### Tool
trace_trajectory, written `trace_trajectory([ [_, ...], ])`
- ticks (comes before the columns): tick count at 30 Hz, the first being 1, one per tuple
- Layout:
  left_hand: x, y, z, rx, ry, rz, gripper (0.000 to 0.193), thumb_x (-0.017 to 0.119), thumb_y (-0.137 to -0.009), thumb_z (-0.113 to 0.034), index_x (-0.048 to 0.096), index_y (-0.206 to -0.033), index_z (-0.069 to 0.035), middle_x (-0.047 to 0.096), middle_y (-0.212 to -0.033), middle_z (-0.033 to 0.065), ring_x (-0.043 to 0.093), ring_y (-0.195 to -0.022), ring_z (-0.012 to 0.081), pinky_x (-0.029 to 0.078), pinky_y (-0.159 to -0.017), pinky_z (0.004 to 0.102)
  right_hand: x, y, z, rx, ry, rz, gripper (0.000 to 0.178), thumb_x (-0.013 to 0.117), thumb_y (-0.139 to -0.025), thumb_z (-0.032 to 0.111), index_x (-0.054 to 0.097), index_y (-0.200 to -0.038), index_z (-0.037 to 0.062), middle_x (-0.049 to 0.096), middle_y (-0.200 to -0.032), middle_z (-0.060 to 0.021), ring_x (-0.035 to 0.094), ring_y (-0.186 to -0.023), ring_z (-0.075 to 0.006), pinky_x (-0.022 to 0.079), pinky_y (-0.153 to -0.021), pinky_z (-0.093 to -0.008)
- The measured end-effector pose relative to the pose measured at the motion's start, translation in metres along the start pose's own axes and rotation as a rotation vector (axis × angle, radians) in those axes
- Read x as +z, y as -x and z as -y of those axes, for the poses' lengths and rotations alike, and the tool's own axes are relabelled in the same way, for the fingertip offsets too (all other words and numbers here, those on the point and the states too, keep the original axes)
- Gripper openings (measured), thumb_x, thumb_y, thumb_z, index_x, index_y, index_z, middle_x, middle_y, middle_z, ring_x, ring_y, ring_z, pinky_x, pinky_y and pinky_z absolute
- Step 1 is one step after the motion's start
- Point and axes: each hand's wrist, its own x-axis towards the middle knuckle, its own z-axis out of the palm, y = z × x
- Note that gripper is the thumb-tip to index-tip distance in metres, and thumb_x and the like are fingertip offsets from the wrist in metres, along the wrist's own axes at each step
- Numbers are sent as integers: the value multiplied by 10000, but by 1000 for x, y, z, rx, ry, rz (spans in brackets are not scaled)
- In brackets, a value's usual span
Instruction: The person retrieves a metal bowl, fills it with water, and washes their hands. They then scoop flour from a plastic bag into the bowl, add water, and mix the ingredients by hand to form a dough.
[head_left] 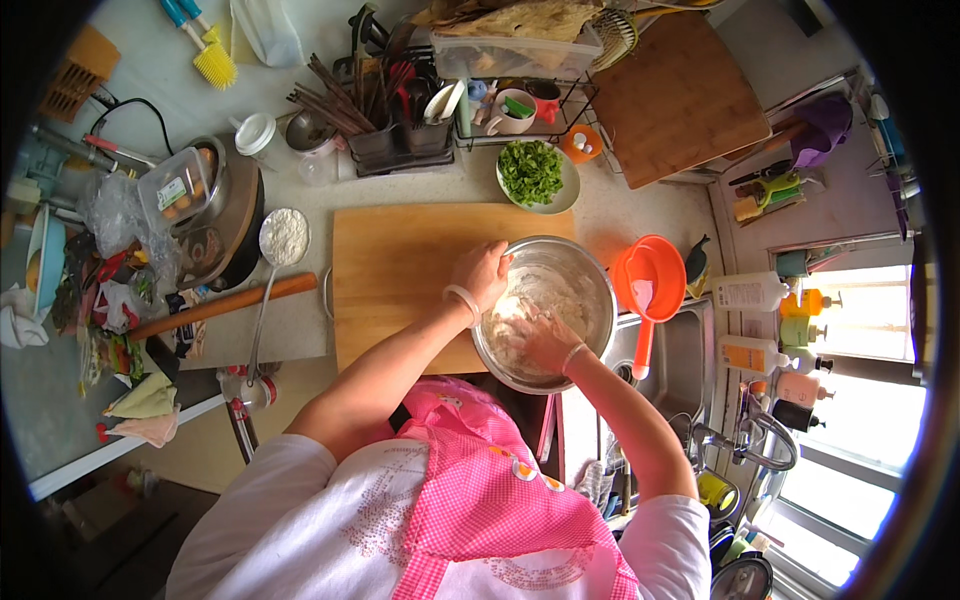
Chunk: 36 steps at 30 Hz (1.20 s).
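Head view, from left to right: at the far left of the tabletop (300, 340) lie crumpled bags and a clear box (178, 185) resting on a dark pan (235, 225). Just right of them a ladle of flour (284, 237) lies with its handle pointing near, crossing a wooden rolling pin (225, 305) that lies slantwise. A wooden cutting board (400, 270) fills the middle, with a rack of chopsticks and tools (385, 110) far behind it and a plate of chopped greens (535, 175) beyond its far right corner. A steel mixing bowl (600, 290) stands on the board's right end, holding pale dough. The left hand (482, 272), its grip curled over the bowl's left rim, steadies it. The right hand (545, 340) is down inside the bowl on the near side, pressed into the dough; whether its grip is apart or together cannot be told. Just right of the bowl an orange scoop (650, 275) hangs over the sink (690, 360), with bottles farther right.
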Motion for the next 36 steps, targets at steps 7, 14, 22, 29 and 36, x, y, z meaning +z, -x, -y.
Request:
trace_trajectory([
  [7,4,-4,1,6,7,25,138,503,-838,-137,579,-898,-39,613,-871,178,585,-797,376,467,-675,461,26,-66,-28,304,-27,-88,323,524,-816,225,576,-1133,187,569,-1146,-162,583,-1026,-361,526,-784,-433],
  [14,9,-4,5,6,38,-24,128,500,-844,-138,573,-889,-43,611,-840,169,582,-788,374,467,-673,461,-6,-26,-58,557,-347,-153,490,618,-734,156,542,-1218,171,552,-1146,-217,589,-998,-379,494,-825,-464],
  [22,6,-2,-3,-66,-18,-31,140,496,-842,-141,580,-902,-46,610,-884,166,584,-795,365,470,-674,455,45,17,6,935,-734,-149,1074,762,-641,228,82,-1460,88,341,-1354,-318,404,-1204,-483,332,-1025,-459],
  [29,8,-3,0,-26,-11,-33,99,499,-827,-121,560,-857,-48,606,-841,165,581,-770,373,464,-652,464,47,-9,-6,962,-1638,-394,472,561,-858,320,491,-1295,156,543,-1258,-175,482,-1216,-189,319,-1049,-432],
  [36,9,-4,-3,-6,-9,-25,86,500,-830,-120,543,-849,-48,600,-825,171,577,-768,381,462,-653,470,-1,-47,-12,923,-417,-377,620,644,-738,376,476,-1299,171,422,-1348,-215,365,-1277,-369,302,-1035,-514],
])
